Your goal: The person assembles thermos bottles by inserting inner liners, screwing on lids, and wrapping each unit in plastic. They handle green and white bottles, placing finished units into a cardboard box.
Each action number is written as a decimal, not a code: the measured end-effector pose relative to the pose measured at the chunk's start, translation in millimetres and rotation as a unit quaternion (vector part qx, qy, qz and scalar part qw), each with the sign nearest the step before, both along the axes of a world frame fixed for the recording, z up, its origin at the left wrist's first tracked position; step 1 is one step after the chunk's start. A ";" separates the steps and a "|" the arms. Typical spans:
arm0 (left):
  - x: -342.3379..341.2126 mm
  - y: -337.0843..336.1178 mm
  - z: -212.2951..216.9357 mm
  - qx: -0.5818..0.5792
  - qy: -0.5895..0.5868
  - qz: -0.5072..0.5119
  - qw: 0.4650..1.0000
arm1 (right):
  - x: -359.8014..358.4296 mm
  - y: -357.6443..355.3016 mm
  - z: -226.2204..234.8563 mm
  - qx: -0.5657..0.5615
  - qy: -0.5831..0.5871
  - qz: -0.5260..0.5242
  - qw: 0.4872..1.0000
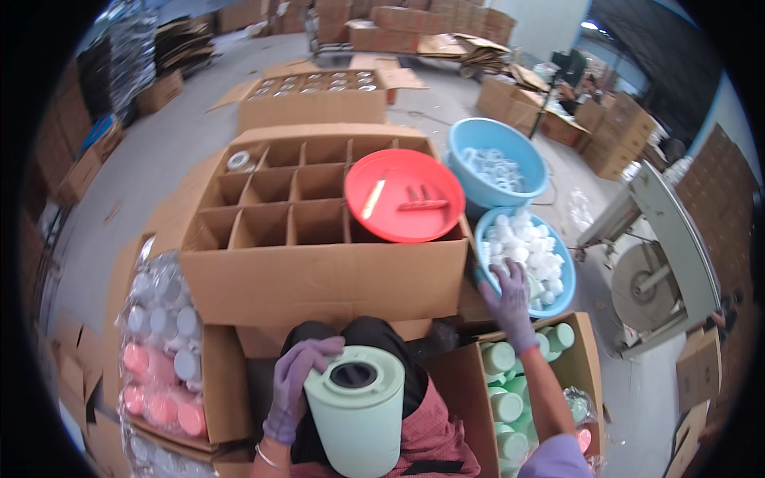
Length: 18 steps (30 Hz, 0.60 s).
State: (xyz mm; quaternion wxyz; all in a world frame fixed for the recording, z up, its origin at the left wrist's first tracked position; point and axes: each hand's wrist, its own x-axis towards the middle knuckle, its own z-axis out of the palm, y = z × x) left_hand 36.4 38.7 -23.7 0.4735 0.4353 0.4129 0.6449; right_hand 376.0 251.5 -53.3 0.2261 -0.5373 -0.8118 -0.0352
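Observation:
My left hand (301,381), in a thin purple glove, grips the rim and side of a mint-green cylindrical container (358,434). The container stands tilted on my lap; its top has a round dark opening (353,374). My right hand (510,299), gloved the same way, is stretched out to the right over the edge of a light blue basin (567,287). Small white plastic pieces (522,243) fill that basin. The right fingers are spread and touch or nearly touch the pieces; I see nothing held in them.
Ahead stands a divided cardboard box (319,291), with a red dish (398,191) holding a red-handled tool across its compartments. A second blue basin (478,131) holds translucent rings. Boxes of green cups (507,408) and wrapped pink and grey cups (159,323) flank me.

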 end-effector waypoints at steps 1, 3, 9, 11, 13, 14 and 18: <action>-5.6 -1.2 5.1 -0.032 -0.003 -0.002 0.999 | -40.0 -30.8 23.6 -0.035 0.089 0.165 0.982; -2.8 1.9 -5.9 -0.054 -0.105 -0.057 0.991 | -107.1 -98.3 67.2 -0.109 0.188 0.370 0.904; -25.6 -28.0 3.5 0.024 0.022 0.042 0.999 | -101.0 -88.4 -2.3 -0.195 0.211 0.226 0.931; -27.7 -26.1 -2.4 0.033 -0.045 0.095 0.994 | -111.1 -102.9 24.6 -0.274 0.353 0.293 0.845; -20.2 -35.1 -9.9 0.024 -0.027 0.078 0.996 | -127.2 -107.7 65.5 -0.300 0.315 0.453 0.778; -18.6 -27.6 -4.5 0.048 0.036 0.039 0.997 | -128.8 -102.9 63.9 -0.294 0.278 0.483 0.777; -41.8 -26.1 -15.8 0.179 -0.291 -0.033 0.939 | -105.5 -84.8 46.0 -0.424 0.370 0.224 0.796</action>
